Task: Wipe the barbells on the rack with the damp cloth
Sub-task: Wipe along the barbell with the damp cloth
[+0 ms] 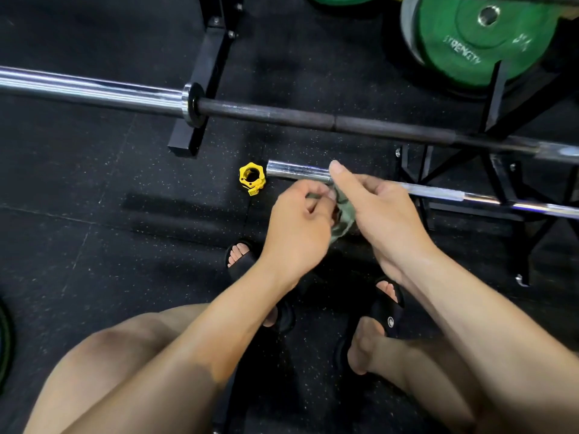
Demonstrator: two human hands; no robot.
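— Where are the hands?

— Both are low, in front of the person's knees. The left hand [297, 227] curls its fingers and pinches one side of the green cloth [343, 219]. The right hand [379, 214] holds the other side, with its thumb sticking up. The cloth is bunched between them, so most of it is hidden.

— And where is the thing to wipe?

— The short bar [297, 171] is just past the hands. Its shiny end pokes out to the left, and the right thumb looks like it is right at it. If they touch, the view cannot say.

— Which way does the bar lie?

— It runs from left to right and dips a little to the right, where it goes under the black rack [501, 170]. So the cloth likely has to slide sideways along it.

— Which hand is closer?

— The right one, it seems. The bar passes behind it. The left hand sits a bit nearer the person.

— What else is out there?

— A yellow clip [252, 178] lies on the floor [94, 245] just beside the bar's end. Farther away, a long bar [282, 115] crosses the whole view, the same way as the short one. A green weight plate [479, 39] leans at the top right.
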